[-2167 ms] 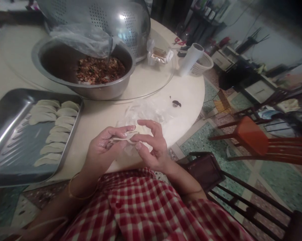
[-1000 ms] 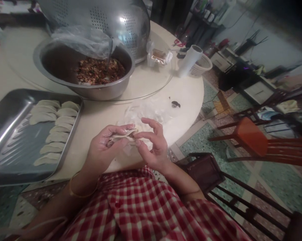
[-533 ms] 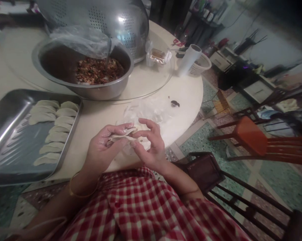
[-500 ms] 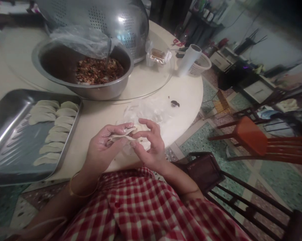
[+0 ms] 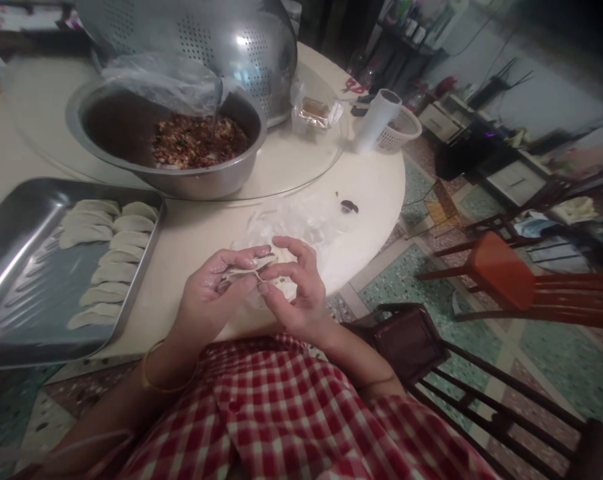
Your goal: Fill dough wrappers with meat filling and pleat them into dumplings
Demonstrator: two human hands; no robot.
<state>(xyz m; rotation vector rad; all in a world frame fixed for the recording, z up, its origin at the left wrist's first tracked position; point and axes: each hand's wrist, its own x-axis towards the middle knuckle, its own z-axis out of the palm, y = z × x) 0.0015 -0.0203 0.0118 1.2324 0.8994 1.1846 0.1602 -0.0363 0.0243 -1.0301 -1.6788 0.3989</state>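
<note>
Between my two hands, above the table's near edge, is a dumpling (image 5: 245, 271) with its wrapper folded over and the edges partly apart. My left hand (image 5: 214, 287) cradles it from the left, thumb along the near edge. On the other side, my right hand (image 5: 297, 283) pinches the wrapper's edge between thumb and index finger, near the left fingertips. Flour dusts the fingers. To the left, a metal tray (image 5: 146, 280) carries several folded dumplings (image 5: 112, 272) in two columns. Beyond the hands stands a metal bowl (image 5: 206, 177) of chopped filling (image 5: 196, 141), a utensil handle rising from it.
Crumpled clear plastic (image 5: 301, 223) lies just past my hands. A large colander (image 5: 216, 40) stands behind the bowl on a glass turntable (image 5: 301, 160). At the right are a plastic-film roll (image 5: 379, 120), a white basket (image 5: 404, 130) and a dark chair (image 5: 409, 340).
My right thumb and index finger have moved left and closed on the wrapper's edge, bringing its two sides together there. The tray and bowl look unchanged.
</note>
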